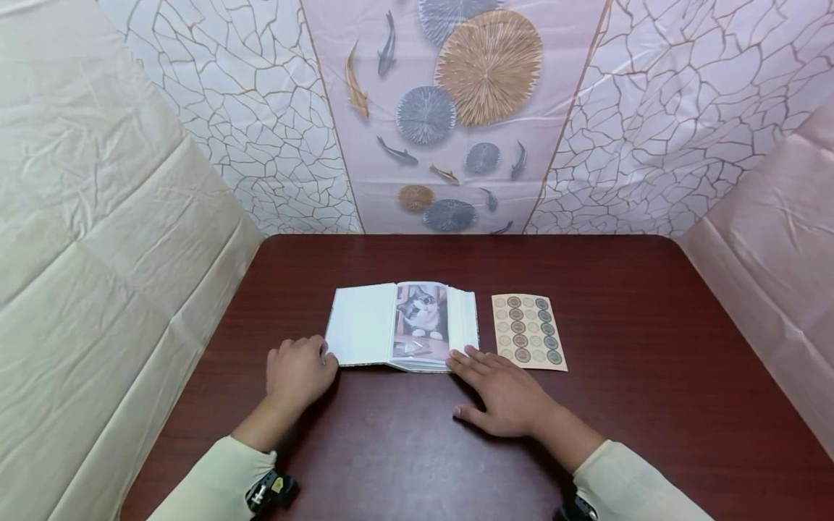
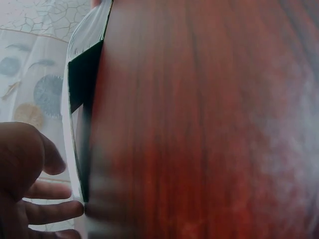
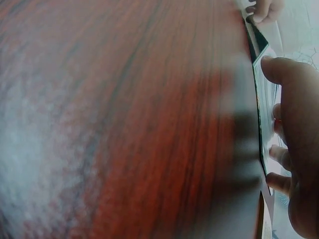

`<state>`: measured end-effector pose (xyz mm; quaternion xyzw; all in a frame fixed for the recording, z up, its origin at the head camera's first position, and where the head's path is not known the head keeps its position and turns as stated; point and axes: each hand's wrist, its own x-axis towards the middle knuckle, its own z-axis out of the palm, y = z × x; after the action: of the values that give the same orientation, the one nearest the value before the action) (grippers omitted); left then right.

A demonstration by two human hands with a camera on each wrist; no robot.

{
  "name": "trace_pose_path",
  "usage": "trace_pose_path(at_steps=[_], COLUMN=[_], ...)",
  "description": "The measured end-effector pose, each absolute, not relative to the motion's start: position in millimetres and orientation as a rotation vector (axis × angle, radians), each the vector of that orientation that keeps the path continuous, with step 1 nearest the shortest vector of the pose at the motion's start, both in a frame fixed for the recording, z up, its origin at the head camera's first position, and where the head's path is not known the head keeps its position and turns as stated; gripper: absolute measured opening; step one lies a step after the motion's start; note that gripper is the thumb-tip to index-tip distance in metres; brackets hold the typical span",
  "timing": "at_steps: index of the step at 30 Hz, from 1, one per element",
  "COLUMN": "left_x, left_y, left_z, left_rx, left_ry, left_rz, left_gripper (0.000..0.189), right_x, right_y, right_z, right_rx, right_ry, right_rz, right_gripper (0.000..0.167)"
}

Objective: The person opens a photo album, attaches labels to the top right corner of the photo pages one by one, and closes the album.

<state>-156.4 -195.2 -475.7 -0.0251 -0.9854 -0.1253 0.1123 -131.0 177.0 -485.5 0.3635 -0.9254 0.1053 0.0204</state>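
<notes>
A small photo album (image 1: 361,325) lies spread on the table, its white inner cover on the left and a cat picture (image 1: 421,322) in the middle. My left hand (image 1: 300,370) holds the cover's left edge near the front corner, fingers curled, thumb above it. In the left wrist view, a gap shows under the cover (image 2: 75,144). Fingers spread, my right hand (image 1: 504,394) rests its fingertips on the album's front right part. Right of the album, and just beyond that hand, lies a beige sheet of round stickers (image 1: 529,333).
The dark red-brown wooden table (image 1: 404,449) carries the album and the sheet. Behind it hangs a patterned cloth (image 1: 456,166) with fish and round shapes. Pale fabric (image 1: 117,217) encloses the left side, and more fabric (image 1: 769,253) the right.
</notes>
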Motion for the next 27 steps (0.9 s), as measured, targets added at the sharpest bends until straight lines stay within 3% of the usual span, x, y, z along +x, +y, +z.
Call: trace_pose_path(at_steps=[8,19,27], left_x=[-161.1,-178.4,-178.3], left_y=[-180.5,-130.4,-115.2], left_z=[-473.0,-462.6,-471.0], left_rx=[-0.133,-0.793,-1.068], left_ry=[-2.886,-2.789,-2.925], left_rz=[-0.335,-0.455,-0.352], left_gripper=[0.019,0.046,0.063], right_x=[-130.9,-131.3,-130.7], right_y=[175.8,175.8,174.5], right_z=[-485.5,-485.1,-484.7], right_rx=[1.117,1.110,1.114], right_ry=[-2.895,-2.898,-2.892], right_rz=[0.338,0.345,0.342], right_gripper=[0.076,0.077,0.076])
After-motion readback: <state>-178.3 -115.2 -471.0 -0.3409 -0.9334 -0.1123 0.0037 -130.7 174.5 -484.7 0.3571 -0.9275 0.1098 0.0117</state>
